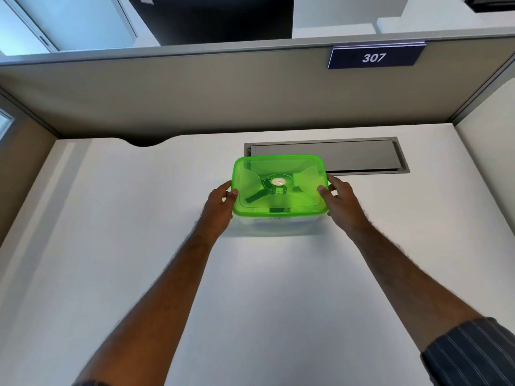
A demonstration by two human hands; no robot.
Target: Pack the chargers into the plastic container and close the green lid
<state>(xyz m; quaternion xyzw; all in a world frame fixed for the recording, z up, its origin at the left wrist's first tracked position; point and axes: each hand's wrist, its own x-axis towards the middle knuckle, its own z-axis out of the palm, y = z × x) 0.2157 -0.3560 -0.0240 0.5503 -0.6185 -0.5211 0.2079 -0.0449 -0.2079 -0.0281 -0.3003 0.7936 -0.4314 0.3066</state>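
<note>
While thumbs press the green lid point(278, 174), curled fingers point(333, 182) clasp its sides

White desk point(139, 246), green-lidded plastic container point(278, 222) resting on it, grey cable flap point(348, 156) behind

Legible markings: one numbered sign.
Item 1: dark blue plate point(374, 57) bearing the white italic number "307", hung from the top rail of the grey partition point(195, 93), upper right of the view. A small round label at the centre of the green lid point(279, 185) carried print too small to be read.
</note>
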